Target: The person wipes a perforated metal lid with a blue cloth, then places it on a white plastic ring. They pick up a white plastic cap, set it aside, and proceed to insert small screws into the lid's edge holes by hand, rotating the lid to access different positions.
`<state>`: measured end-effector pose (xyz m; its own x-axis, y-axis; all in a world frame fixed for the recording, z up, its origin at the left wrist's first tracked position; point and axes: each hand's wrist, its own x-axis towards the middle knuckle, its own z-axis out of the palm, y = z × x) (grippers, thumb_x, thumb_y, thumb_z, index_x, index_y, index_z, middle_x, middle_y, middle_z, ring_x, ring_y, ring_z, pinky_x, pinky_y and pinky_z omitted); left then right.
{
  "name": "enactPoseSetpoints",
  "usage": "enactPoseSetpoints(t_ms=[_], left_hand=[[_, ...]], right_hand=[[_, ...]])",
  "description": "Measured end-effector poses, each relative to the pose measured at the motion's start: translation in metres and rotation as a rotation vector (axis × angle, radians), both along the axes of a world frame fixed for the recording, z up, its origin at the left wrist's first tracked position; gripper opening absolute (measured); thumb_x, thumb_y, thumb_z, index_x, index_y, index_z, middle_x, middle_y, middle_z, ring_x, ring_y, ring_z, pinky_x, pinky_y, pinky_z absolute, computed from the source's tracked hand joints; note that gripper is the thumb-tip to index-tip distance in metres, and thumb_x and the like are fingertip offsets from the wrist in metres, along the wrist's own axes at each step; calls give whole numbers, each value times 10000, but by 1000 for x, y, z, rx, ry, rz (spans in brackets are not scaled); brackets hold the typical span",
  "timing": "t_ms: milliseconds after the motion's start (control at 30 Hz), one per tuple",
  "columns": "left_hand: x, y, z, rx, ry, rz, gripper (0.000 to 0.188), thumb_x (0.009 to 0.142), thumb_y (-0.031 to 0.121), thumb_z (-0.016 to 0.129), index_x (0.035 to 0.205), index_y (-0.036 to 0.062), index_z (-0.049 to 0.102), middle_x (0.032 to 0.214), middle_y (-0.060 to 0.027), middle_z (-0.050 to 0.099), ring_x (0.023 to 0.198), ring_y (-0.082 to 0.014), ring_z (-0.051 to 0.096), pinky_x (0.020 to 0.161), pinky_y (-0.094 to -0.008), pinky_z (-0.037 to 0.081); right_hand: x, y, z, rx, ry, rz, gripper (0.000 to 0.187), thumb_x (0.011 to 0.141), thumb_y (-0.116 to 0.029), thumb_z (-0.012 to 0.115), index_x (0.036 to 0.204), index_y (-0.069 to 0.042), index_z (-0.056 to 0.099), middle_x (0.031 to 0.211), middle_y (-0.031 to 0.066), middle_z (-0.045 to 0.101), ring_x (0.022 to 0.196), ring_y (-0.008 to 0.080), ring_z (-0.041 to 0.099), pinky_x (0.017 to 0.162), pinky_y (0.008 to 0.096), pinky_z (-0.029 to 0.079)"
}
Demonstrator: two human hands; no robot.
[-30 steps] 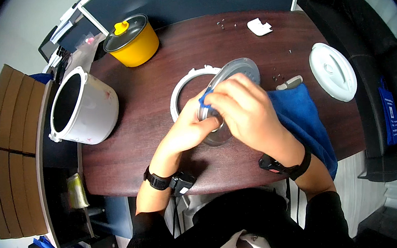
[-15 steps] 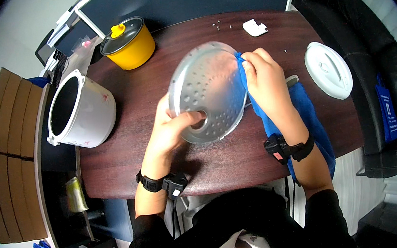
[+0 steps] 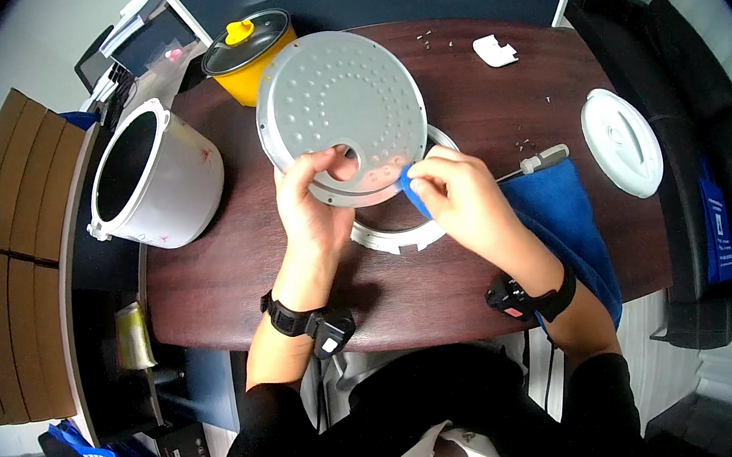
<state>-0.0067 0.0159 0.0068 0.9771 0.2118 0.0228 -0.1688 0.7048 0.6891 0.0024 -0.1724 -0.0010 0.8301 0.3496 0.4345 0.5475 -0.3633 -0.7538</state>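
Observation:
My left hand (image 3: 310,206) grips a round, grey metal disc (image 3: 337,104) with a dimpled face, its fingers by the round hole near the lower edge. The disc is held up off the table, its face tipped toward me. My right hand (image 3: 465,200) pinches a blue cloth (image 3: 561,214) against the disc's lower right rim; the rest of the cloth drapes over the table's front edge. Behind and below the disc, a white ring (image 3: 404,238) lies on the table, partly hidden. A screwdriver (image 3: 545,159) with a pale handle rests beside the cloth.
On the dark wooden table (image 3: 236,290), a white pot-like housing (image 3: 183,187) leans at the left. A yellow pot (image 3: 248,83) with a lid stands behind the disc. To the right are a white oval lid (image 3: 620,142), a broken-looking white piece (image 3: 495,51) and several small screws.
The disc has turned to show its face more fully and shifted away and left. My right hand has moved down along its rim with the cloth, and the white ring is more exposed.

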Motion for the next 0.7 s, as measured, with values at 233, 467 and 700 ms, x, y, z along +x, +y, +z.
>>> enactPoseSetpoints(t_ms=[233,467,700], left_hand=[[-2,-34,-3,85,52,-64,664,942,583,447,1324,40,453,1215,-128,566,1097,-265,565,940,-394,461],[-13,-43,-17,281,-68,-268,653,1004,557,296,1338,16,442,1221,-112,583,1059,-218,588,939,-354,462],[-18,-54,-9,583,-342,-373,1036,695,637,754,1397,-23,373,1231,-72,526,1121,-148,499,963,-303,414]], right_hand=[[-25,14,10,5,-158,162,62,837,-32,629,885,8,628,834,139,581,712,320,619,630,384,498],[-29,14,22,132,-291,89,100,813,42,643,912,40,624,839,136,587,685,279,615,604,336,491],[-26,2,42,182,-370,-90,128,815,41,629,942,25,623,854,136,589,725,288,620,635,347,494]])
